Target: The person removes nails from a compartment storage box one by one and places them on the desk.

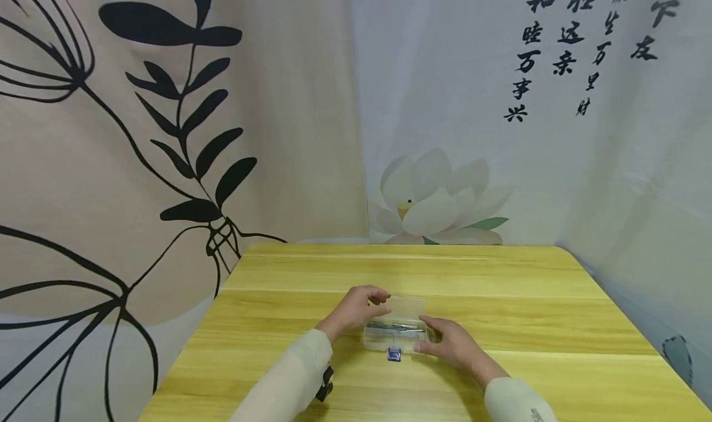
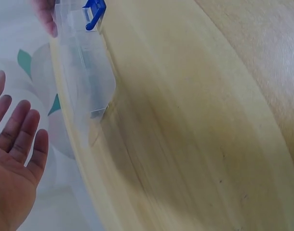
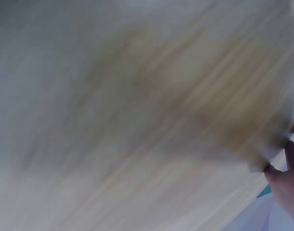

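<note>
A clear plastic case with a blue latch at its front stands on the table, its transparent lid raised at the back. Thin dark and metallic sticks lie inside; their kind is too small to tell. My right hand grips the case's right end between thumb and fingers. Beside the lid's left edge is my left hand; in the left wrist view its fingers are spread loosely, apart from the case. The right wrist view is badly blurred, with the right hand at its edge.
The yellow wood-grain table has a back edge close to a curtain printed with plants and writing. A black strap shows at the left sleeve.
</note>
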`<state>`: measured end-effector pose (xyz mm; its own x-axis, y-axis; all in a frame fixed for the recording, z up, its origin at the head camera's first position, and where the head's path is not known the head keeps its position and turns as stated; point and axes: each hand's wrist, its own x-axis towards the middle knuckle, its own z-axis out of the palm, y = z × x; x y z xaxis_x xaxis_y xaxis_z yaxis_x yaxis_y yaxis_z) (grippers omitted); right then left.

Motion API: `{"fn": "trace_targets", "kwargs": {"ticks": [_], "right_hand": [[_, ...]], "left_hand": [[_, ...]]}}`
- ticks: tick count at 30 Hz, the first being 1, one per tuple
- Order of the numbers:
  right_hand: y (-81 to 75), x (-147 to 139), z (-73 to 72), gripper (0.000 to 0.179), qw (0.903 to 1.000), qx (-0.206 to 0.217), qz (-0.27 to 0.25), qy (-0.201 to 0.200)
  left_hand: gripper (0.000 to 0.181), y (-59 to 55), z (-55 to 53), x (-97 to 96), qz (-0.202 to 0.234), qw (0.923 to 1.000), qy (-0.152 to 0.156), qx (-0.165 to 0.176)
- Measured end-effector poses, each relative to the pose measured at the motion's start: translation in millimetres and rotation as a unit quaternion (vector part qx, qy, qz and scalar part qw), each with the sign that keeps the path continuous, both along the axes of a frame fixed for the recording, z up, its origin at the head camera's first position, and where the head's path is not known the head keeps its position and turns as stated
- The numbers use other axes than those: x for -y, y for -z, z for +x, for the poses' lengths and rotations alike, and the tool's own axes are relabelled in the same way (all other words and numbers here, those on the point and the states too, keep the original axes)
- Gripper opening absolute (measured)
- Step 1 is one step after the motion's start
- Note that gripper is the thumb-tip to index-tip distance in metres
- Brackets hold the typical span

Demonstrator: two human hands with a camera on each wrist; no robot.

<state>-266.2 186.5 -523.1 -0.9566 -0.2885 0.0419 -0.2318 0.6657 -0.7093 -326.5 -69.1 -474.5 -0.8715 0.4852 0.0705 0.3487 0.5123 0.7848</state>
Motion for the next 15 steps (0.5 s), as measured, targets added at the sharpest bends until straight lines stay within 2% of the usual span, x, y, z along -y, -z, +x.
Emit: {"fn": "trace_targets", "kwargs": {"ticks": [8, 15], "right_hand": [[-4.0, 2.5, 4.0, 0.073, 0.9999, 0.010, -0.005, 0.011], [-3.5, 3.0, 4.1, 0.074, 0.9998, 0.006, 0.000, 0.017]], "left_hand": [[0.029, 1.9, 0.5, -2.1, 0.008, 0.9999, 0.003, 0.011], [0.022, 9.4, -2.8, -8.6, 0.007, 0.9999, 0.007, 0.014]]}}
